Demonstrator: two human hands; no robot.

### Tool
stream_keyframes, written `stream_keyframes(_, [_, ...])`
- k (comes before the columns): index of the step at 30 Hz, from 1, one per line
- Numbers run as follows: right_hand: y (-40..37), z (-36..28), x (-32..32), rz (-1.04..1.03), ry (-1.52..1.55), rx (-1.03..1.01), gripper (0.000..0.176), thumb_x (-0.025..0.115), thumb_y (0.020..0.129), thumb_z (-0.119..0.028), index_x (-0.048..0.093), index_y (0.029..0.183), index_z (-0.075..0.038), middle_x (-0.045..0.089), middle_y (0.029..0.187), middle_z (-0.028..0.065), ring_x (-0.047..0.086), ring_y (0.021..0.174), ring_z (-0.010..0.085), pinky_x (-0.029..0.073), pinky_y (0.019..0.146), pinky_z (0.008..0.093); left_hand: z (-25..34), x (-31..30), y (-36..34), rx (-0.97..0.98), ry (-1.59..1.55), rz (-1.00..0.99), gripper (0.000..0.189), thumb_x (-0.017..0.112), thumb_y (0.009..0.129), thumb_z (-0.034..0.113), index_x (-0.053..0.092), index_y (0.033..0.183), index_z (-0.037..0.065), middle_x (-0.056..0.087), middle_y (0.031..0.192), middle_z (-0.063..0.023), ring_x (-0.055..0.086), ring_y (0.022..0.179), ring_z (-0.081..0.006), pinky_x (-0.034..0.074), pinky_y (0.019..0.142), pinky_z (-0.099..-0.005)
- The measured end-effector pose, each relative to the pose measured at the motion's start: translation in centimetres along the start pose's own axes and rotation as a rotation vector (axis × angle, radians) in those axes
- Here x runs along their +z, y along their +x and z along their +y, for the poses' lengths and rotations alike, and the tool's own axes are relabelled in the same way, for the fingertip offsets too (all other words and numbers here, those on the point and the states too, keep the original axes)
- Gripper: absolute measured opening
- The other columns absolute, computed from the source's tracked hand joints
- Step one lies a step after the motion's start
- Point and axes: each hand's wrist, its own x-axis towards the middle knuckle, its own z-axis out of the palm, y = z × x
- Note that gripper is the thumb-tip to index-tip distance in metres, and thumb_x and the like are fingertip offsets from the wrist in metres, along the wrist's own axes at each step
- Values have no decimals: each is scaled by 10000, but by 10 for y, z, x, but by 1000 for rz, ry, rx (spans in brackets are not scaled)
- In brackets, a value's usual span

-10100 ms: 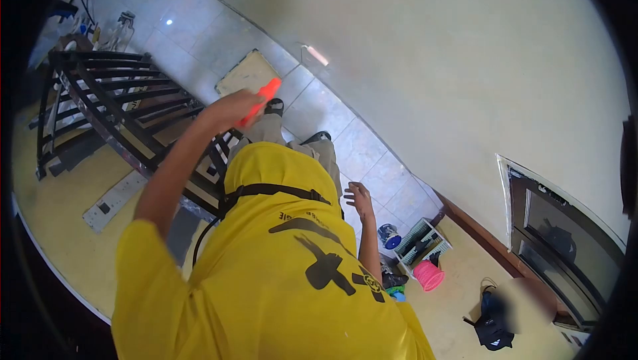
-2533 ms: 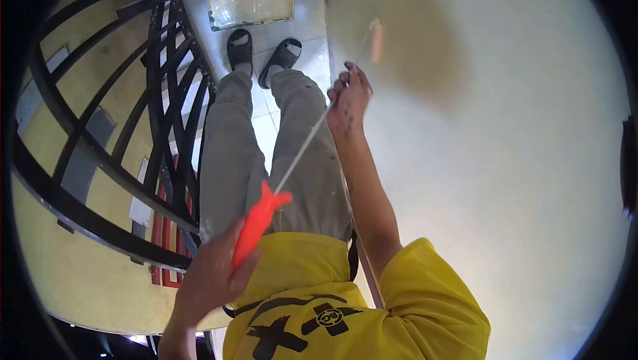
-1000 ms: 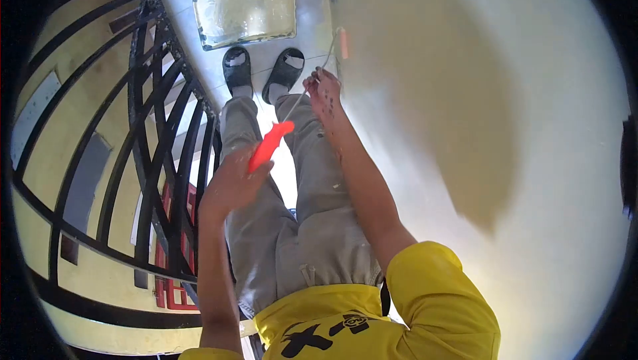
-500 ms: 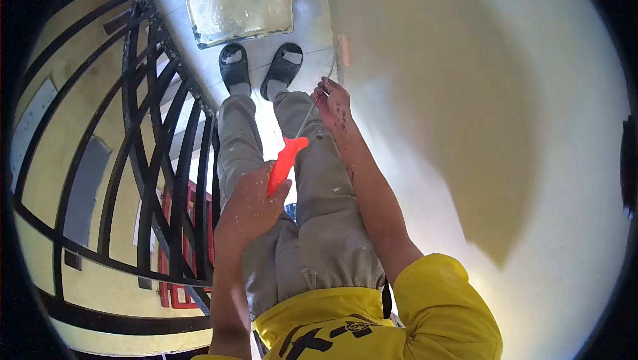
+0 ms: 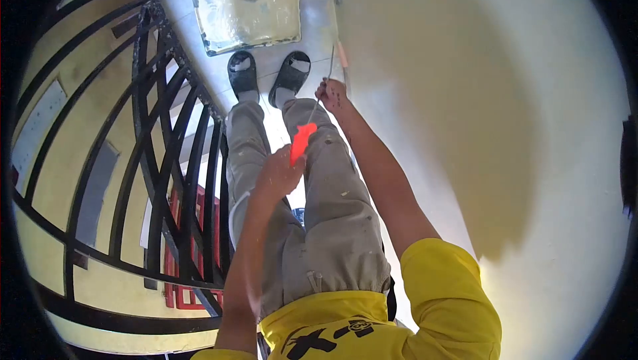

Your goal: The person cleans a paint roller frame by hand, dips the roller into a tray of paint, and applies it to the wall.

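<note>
Our left hand (image 5: 278,175) is closed tight around the orange handle (image 5: 301,142) of a paint roller (image 5: 342,55), over the thighs. Our right hand (image 5: 331,94) is further forward, its fingers pinched narrow on the roller's thin metal shaft (image 5: 330,61). The roller's sleeve lies against the pale wall (image 5: 465,94), low down near the floor. Beyond our black sandals (image 5: 242,74) a paint tray (image 5: 249,47) sits on the tiles, coated inside with yellowish paint. A black metal gate (image 5: 156,127) stands to our left.
</note>
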Motion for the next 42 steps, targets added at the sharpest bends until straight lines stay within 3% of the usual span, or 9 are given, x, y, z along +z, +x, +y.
stream_keyframes(11, [57,14,-15,-90,68,96,73,455,874,-80,460,813,-40,393,624,45,374,489,141,299,421,263,9,19,25,-59,84,74,376,555,848,258,542,1046,-61,616,911,-296,591,894,-460,472,792,-506])
stream_keyframes(13, [69,4,-21,-225,-298,-73,73,454,876,-89,461,819,-44,403,628,48,387,490,150,305,418,267,1,23,42,-38,160,84,375,560,841,254,549,1036,-66,617,939,-298,597,907,-450,476,802,-492])
stream_keyframes(15, [93,5,-28,-104,113,22,59,440,877,-76,462,830,-49,413,625,48,404,493,153,314,410,280,-5,18,56,-44,34,45,360,561,839,247,553,1025,-62,618,924,-294,601,896,-446,478,797,-490])
stream_keyframes(27, [64,2,41,-117,19,-68,52,474,835,18,482,811,-27,425,609,48,394,451,134,296,376,261,34,-15,30,-75,104,116,316,522,885,263,530,1052,-6,602,926,-280,581,906,-446,449,783,-514])
stream_keyframes(30, [84,-27,54,-88,63,-89,52,444,843,-4,491,819,-2,438,603,67,410,446,176,330,383,301,19,-23,62,153,134,196,290,547,847,218,538,992,-34,616,864,-279,590,815,-459,460,719,-530])
stream_keyframes(34, [97,-25,51,-153,-509,-246,127,461,807,-108,506,701,-53,451,581,72,436,471,197,338,404,343,29,-51,64,75,134,83,279,546,845,217,554,987,-23,618,883,-272,588,839,-451,460,738,-520])
stream_keyframes(37, [205,13,5,-263,-957,-790,239,490,755,-254,528,554,-131,487,567,81,484,509,229,351,438,392,27,-41,52,127,215,202,287,549,845,225,561,967,-35,617,876,-279,585,847,-458,460,748,-515])
stream_keyframes(40, [90,1,38,-29,-78,-183,100,529,765,-151,553,679,-104,486,585,71,495,531,201,374,439,359,30,-38,40,58,164,141,294,552,844,223,562,976,-39,616,872,-287,586,856,-462,458,756,-520])
stream_keyframes(42, [63,-14,64,198,-235,-211,66,446,823,5,502,792,-13,417,574,73,386,440,181,288,387,316,25,-31,52,51,139,112,295,544,844,225,566,994,-27,616,899,-274,588,890,-443,457,778,-511])
